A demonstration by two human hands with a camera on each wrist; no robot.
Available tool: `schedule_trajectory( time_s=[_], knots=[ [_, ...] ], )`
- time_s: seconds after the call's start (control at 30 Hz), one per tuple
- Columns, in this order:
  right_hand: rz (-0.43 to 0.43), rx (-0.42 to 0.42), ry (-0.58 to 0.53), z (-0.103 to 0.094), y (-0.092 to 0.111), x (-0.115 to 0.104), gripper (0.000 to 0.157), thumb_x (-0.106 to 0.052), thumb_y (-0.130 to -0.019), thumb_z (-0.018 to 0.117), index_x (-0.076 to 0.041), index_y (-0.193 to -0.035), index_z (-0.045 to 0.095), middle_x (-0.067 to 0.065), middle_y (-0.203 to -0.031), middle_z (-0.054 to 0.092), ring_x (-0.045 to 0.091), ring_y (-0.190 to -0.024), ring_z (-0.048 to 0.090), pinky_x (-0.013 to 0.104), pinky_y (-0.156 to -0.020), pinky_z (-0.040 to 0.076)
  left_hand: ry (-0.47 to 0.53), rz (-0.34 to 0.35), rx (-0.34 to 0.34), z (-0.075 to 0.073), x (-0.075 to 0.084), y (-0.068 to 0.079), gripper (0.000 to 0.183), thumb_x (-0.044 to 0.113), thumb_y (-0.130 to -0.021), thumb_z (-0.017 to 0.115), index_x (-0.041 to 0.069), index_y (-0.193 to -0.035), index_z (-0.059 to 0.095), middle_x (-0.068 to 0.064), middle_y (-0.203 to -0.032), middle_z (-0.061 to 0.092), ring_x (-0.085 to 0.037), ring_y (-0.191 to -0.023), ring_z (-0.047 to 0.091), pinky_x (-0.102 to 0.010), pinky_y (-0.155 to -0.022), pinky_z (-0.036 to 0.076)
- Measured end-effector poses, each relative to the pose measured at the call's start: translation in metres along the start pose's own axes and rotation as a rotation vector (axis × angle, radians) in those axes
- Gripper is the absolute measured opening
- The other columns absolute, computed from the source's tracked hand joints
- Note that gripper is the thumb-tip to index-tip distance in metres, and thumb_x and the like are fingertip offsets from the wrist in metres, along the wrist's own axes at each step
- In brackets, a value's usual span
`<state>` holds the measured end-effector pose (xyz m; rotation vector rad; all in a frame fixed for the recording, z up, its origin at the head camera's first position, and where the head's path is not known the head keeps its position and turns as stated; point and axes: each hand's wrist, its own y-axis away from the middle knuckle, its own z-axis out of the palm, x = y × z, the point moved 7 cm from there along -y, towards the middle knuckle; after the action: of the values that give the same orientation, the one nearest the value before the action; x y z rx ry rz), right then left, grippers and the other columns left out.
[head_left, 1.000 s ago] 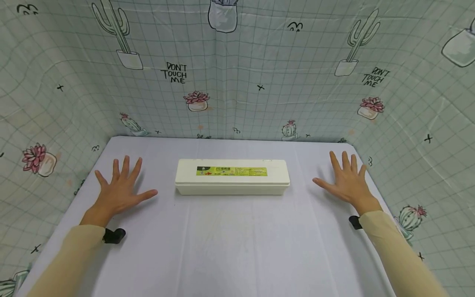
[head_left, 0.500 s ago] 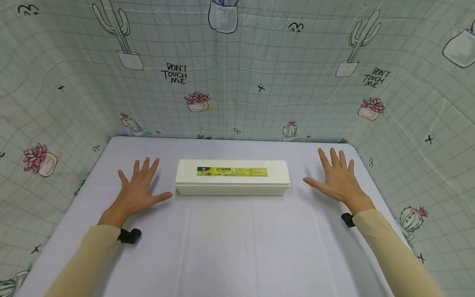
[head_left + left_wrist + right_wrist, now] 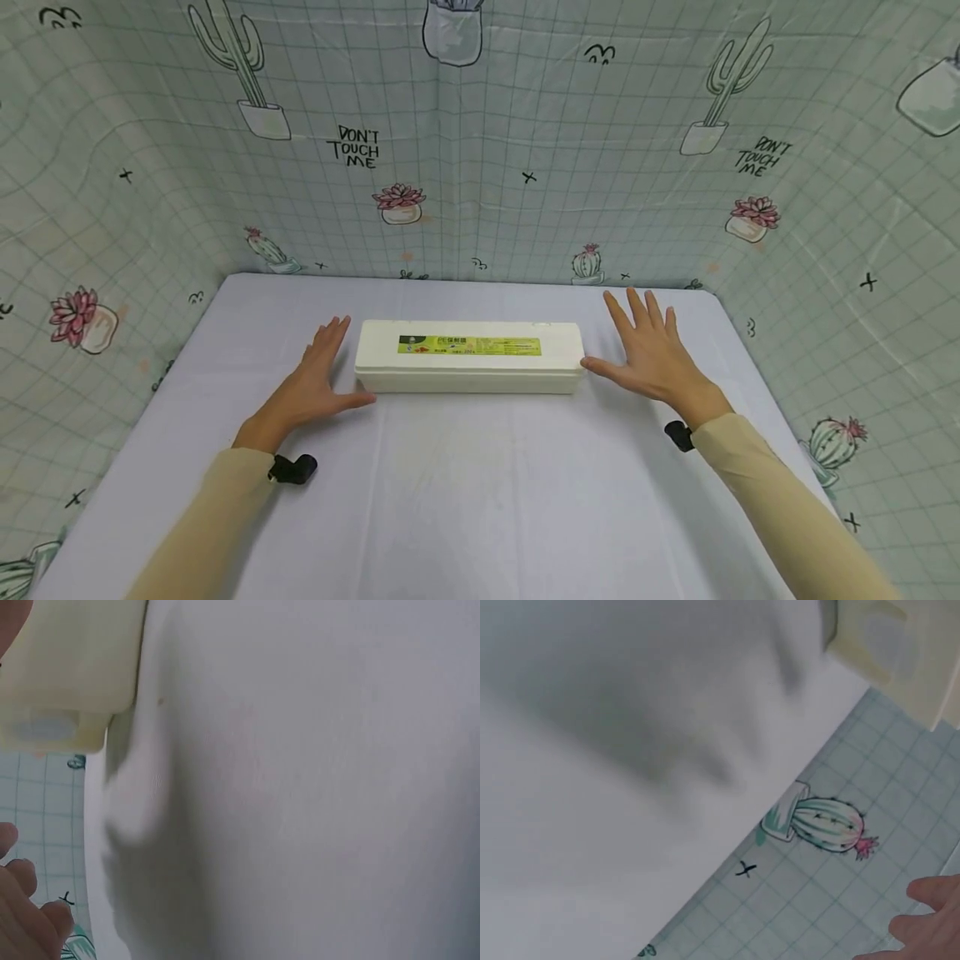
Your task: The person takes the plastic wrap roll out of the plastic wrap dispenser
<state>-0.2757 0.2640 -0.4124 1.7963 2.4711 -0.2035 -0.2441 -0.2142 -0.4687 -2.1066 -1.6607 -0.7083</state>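
Note:
A long cream-white plastic wrap box [image 3: 472, 382] with a yellow-green label [image 3: 468, 345] lies crosswise on the white table. Just off its left end is my left hand [image 3: 311, 387], thumb and fingers spread apart around nothing. My right hand [image 3: 656, 358] hovers by the other end, fingers straight and fanned, thumb tip close to the box's corner; whether it touches I cannot tell. Part of the box [image 3: 67, 660] shows in the left wrist view, with curled-looking fingertips [image 3: 56, 919] below it. The right wrist view catches the box's end [image 3: 900, 645] and a few fingers [image 3: 934, 919].
A white cloth covers the table [image 3: 450, 500]. Behind and at both sides hangs a pale green gridded curtain [image 3: 480, 125] printed with cacti and lettering. Each wrist wears a black camera, such as the left camera [image 3: 294, 469] and the right camera [image 3: 679, 435].
Both hands have moved inward toward the box, the left going right and the right going left. The left hand has turned, its fingers drawing closer together. The box has stayed in place.

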Motion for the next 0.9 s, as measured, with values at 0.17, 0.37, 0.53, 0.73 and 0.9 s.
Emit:
schedule_trajectory(
  time_s=[0.17, 0.37, 0.53, 0.73, 0.9],
  knots=[
    [-0.039, -0.014, -0.016, 0.000, -0.004, -0.017, 0.109, -0.075, -0.089, 0.057, -0.018, -0.168, 0.007, 0.026, -0.171, 0.007, 0.052, -0.156, 0.002, 0.075, -0.119, 0.006, 0.065, -0.011, 0.008, 0.009, 0.003, -0.005, 0.129, 0.049, -0.077, 0.089, 0.027, -0.167, -0.001, -0.012, -0.174, 0.004, -0.039, -0.160, 0.005, -0.068, -0.121, 0.017],
    [-0.094, -0.020, -0.066, 0.006, -0.007, -0.033, 0.109, -0.072, -0.089, 0.061, -0.018, -0.168, 0.008, 0.027, -0.170, 0.011, 0.051, -0.156, 0.008, 0.071, -0.120, 0.012, 0.196, 0.004, 0.037, 0.017, 0.006, -0.010, 0.130, 0.040, -0.077, 0.092, 0.022, -0.168, 0.001, -0.016, -0.172, 0.014, -0.043, -0.157, 0.019, -0.062, -0.122, 0.023],
    [-0.157, 0.005, -0.090, 0.012, -0.011, -0.043, 0.115, -0.071, -0.083, 0.071, -0.019, -0.167, 0.013, 0.024, -0.170, 0.016, 0.048, -0.156, 0.015, 0.064, -0.122, 0.019, 0.370, 0.034, 0.033, 0.023, 0.008, -0.013, 0.128, 0.029, -0.080, 0.091, 0.018, -0.167, -0.002, -0.022, -0.170, 0.019, -0.042, -0.154, 0.028, -0.055, -0.121, 0.030],
    [-0.201, 0.021, -0.106, 0.021, -0.017, -0.055, 0.120, -0.073, -0.077, 0.075, -0.018, -0.166, 0.018, 0.023, -0.168, 0.022, 0.049, -0.154, 0.021, 0.063, -0.121, 0.023, 0.435, 0.028, 0.068, 0.030, 0.007, -0.018, 0.132, 0.023, -0.079, 0.092, 0.017, -0.167, -0.007, -0.023, -0.166, 0.030, -0.040, -0.150, 0.036, -0.058, -0.119, 0.032],
    [-0.216, 0.022, -0.121, 0.031, -0.022, -0.061, 0.119, -0.074, -0.077, 0.075, -0.019, -0.166, 0.019, 0.024, -0.167, 0.024, 0.050, -0.153, 0.022, 0.065, -0.120, 0.023, 0.470, -0.016, 0.093, 0.036, 0.002, -0.022, 0.135, 0.022, -0.078, 0.092, 0.016, -0.166, -0.009, -0.025, -0.158, 0.040, -0.040, -0.142, 0.044, -0.061, -0.118, 0.031]
  ],
)
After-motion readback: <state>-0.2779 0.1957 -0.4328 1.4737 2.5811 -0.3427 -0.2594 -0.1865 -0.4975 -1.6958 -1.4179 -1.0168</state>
